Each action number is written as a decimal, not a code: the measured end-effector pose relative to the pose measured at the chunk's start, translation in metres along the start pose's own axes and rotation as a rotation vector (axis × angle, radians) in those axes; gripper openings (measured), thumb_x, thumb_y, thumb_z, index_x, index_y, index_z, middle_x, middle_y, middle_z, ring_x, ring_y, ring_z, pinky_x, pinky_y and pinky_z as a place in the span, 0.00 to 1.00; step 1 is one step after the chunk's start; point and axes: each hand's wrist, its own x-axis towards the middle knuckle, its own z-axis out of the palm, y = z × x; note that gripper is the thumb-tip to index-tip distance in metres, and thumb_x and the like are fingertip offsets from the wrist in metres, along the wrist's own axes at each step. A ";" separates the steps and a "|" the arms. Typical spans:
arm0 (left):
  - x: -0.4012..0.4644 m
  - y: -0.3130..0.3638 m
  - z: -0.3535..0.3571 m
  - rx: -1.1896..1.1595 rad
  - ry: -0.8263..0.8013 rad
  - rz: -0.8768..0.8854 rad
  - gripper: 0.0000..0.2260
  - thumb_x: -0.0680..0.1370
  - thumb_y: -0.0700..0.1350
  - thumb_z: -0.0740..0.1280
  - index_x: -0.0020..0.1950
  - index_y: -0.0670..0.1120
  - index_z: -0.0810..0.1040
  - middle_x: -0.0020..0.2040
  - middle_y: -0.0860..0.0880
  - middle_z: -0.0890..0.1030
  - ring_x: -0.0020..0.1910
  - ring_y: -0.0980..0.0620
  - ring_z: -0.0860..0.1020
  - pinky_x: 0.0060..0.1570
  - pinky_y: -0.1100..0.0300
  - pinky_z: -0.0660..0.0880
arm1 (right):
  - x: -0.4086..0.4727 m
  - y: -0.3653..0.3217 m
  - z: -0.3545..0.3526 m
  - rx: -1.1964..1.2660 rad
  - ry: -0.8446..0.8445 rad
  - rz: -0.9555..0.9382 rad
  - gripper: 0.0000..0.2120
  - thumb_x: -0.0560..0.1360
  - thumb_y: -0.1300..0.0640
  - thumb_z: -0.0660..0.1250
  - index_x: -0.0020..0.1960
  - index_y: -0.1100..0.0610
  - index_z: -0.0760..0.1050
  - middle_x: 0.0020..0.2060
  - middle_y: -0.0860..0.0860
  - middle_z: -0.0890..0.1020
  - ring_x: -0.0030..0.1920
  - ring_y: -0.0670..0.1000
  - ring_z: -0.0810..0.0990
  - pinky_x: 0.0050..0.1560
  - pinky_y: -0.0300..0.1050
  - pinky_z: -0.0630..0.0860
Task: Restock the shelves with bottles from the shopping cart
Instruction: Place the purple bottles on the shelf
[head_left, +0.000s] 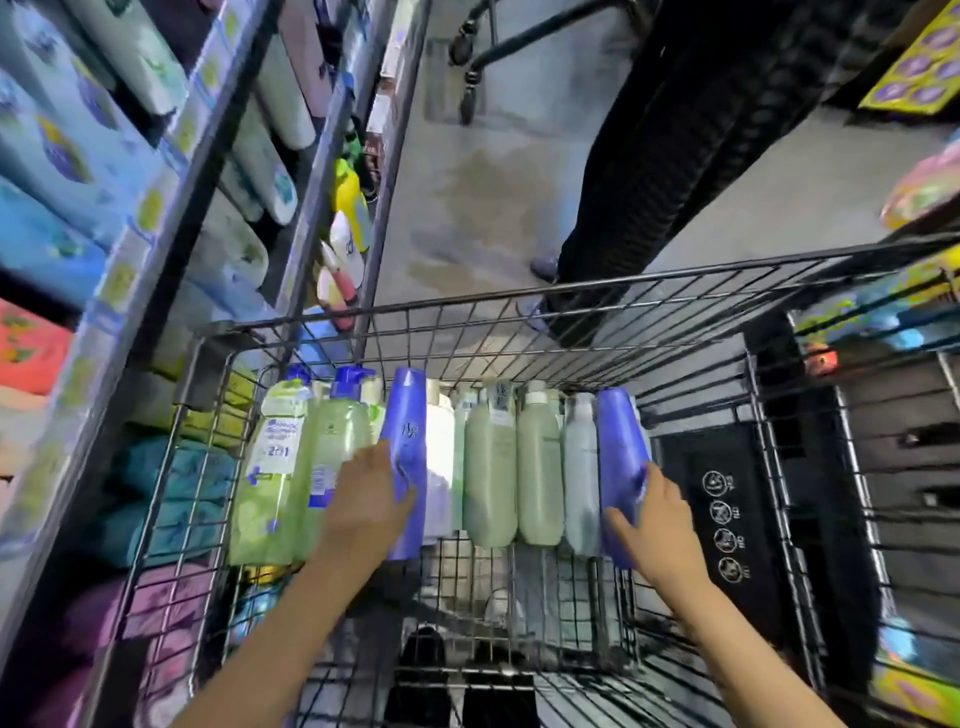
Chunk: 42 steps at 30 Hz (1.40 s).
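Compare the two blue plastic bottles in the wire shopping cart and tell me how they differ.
The left blue plastic bottle lies among the bottles in the left half of the row, next to a white bottle; the right blue plastic bottle ends the row on the right. The left hand grips the first, the right hand the second. The left bottle tapers toward its middle; the right looks broader. Both lie lengthwise in the wire shopping cart.
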 end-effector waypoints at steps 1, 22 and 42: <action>0.002 0.000 0.002 -0.015 0.019 -0.008 0.19 0.76 0.47 0.68 0.63 0.41 0.69 0.57 0.41 0.76 0.57 0.42 0.74 0.54 0.53 0.69 | 0.002 0.000 0.002 0.021 0.017 0.014 0.36 0.75 0.51 0.68 0.75 0.63 0.55 0.66 0.62 0.68 0.64 0.63 0.70 0.60 0.55 0.71; 0.005 0.017 0.059 -0.597 0.006 -0.235 0.33 0.69 0.45 0.77 0.68 0.45 0.64 0.61 0.46 0.75 0.58 0.43 0.76 0.55 0.48 0.75 | 0.036 0.019 0.024 0.171 0.065 0.183 0.28 0.68 0.51 0.77 0.56 0.61 0.64 0.50 0.60 0.78 0.43 0.60 0.78 0.36 0.46 0.68; -0.033 0.025 0.020 -0.777 -0.254 -0.386 0.09 0.72 0.47 0.75 0.41 0.43 0.78 0.37 0.46 0.84 0.30 0.53 0.80 0.27 0.64 0.73 | -0.059 0.015 -0.031 0.896 -0.163 0.284 0.24 0.61 0.54 0.80 0.51 0.59 0.73 0.41 0.53 0.82 0.34 0.49 0.80 0.27 0.35 0.73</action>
